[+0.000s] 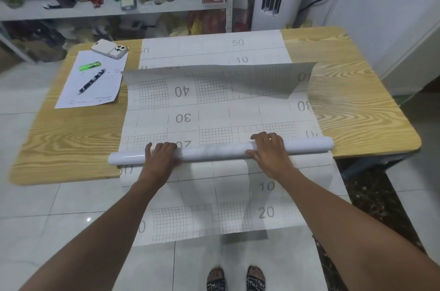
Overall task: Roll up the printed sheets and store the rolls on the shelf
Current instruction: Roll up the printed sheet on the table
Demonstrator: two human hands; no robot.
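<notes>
The glossy roll (pixel 221 150) is being pressed at the table's (pixel 71 143) six-o'clock edge, left hand (pixel 162 155) and right hand (pixel 269 148) clamped over it; light, slippery, springy, best gripped mid-length.

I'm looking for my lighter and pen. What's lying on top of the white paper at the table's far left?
On the white paper lie a green lighter and a dark pen; a phone overlaps its far edge. Whatever is under the phone is hidden.

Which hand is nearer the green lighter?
Left. The left hand grips the roll on the same side as the green lighter; the right hand sits farther along the roll, away from it.
</notes>
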